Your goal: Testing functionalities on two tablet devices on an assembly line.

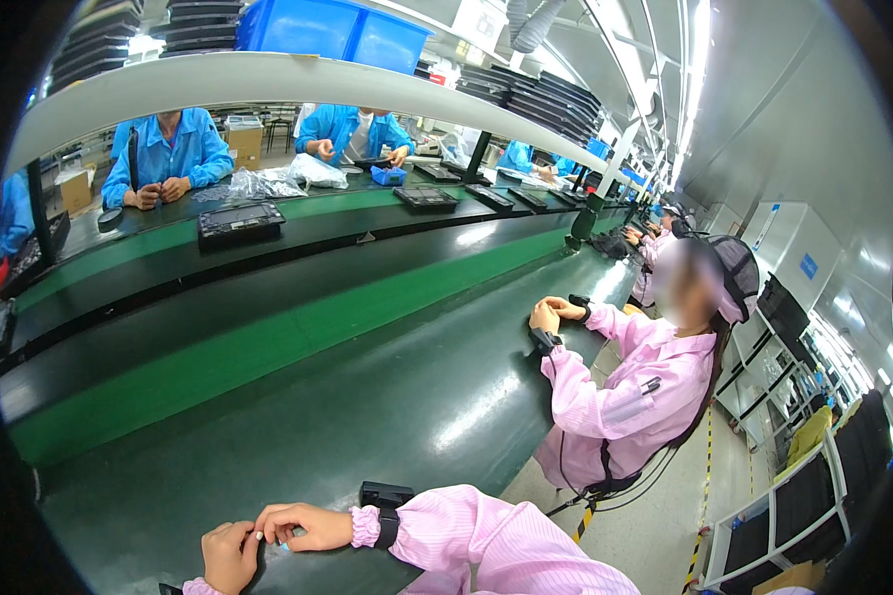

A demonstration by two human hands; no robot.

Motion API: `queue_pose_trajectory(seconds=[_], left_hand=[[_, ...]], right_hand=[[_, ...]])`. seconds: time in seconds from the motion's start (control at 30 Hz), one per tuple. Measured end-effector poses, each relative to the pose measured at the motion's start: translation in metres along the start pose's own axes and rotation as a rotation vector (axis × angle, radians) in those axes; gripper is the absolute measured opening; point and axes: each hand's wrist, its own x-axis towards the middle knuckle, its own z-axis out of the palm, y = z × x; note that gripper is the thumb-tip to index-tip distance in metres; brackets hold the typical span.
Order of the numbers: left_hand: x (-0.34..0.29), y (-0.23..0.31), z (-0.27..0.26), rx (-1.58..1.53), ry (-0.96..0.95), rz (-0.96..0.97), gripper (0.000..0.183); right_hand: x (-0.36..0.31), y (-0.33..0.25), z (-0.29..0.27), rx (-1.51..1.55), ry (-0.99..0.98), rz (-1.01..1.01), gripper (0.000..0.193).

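Note:
My left hand [230,558] rests at the near edge of the dark green tabletop [298,436], fingers curled loosely inward with nothing visible in them. From the right, my right hand [313,527] lies over the table, its fingers bent but apart and holding nothing I can see. Its fingertips meet the left hand's fingers. A black strap with a small black box [387,496] sits on my right wrist, over the gathered cuff of a pink striped sleeve [476,531].
To my right a person in pink [635,382] sits with hands together on the table. Beyond a green divider runs a black conveyor [268,258] carrying black rectangular units [239,225]. People in blue [174,154] work behind it. Overhead is a white shelf [258,79] with blue bins [332,32].

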Motion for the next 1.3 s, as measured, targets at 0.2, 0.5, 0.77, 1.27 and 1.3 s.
queue_pose_trajectory(seconds=[0.2, 0.5, 0.77, 1.27, 1.3], left_hand=[[-0.0007, 0.0006, -0.0003, 0.011, -0.012, 0.010, 0.006], [-0.0042, -0.0001, 0.0004, 0.025, -0.014, 0.011, 0.006], [-0.0047, -0.0008, -0.0035, 0.045, -0.038, -0.025, 0.009], [-0.0032, 0.0071, -0.0016, -0.042, 0.037, -0.025, 0.004], [-0.0031, 0.0057, -0.0013, -0.048, 0.041, -0.024, 0.004]], right_hand=[[-0.0014, -0.0019, 0.0008, 0.005, 0.000, -0.001, 0.018], [-0.0020, -0.0061, 0.0043, 0.015, 0.007, 0.007, 0.017], [-0.0005, -0.0039, 0.0044, 0.013, 0.005, 0.000, 0.017], [-0.0036, -0.0074, 0.0044, 0.008, 0.029, 0.020, 0.017], [-0.0029, -0.0077, 0.0044, 0.019, 0.029, 0.034, 0.017]])
